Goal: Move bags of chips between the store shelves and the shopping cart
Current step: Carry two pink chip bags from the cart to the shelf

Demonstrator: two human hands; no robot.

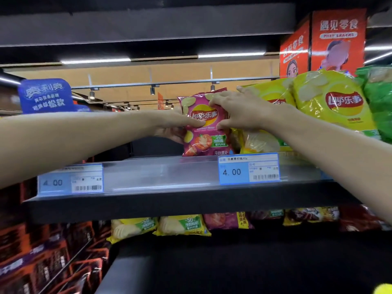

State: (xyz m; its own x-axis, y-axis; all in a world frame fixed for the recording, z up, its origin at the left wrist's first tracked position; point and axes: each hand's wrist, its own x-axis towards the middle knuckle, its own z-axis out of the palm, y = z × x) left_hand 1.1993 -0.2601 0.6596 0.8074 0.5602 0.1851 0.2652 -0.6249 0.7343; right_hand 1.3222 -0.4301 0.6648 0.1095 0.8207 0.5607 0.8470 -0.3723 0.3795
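A pink tomato-flavour chip bag (203, 136) stands upright on the upper shelf (169, 198), just left of the yellow bags. My left hand (176, 126) grips its left edge, thumb across the front and fingers behind. My right hand (235, 109) holds the bag's upper right side, thumb on the front below the logo and fingers over the top corner. Both arms reach up and forward to the shelf. The shopping cart is out of view.
Yellow chip bags (331, 105) and a green bag (379, 102) fill the shelf's right part. Price tags (248, 169) sit on the clear shelf lip. The lower shelf holds more chip bags (182, 224). Red crates (53, 262) stand lower left. A blue sign (45, 96) hangs at left.
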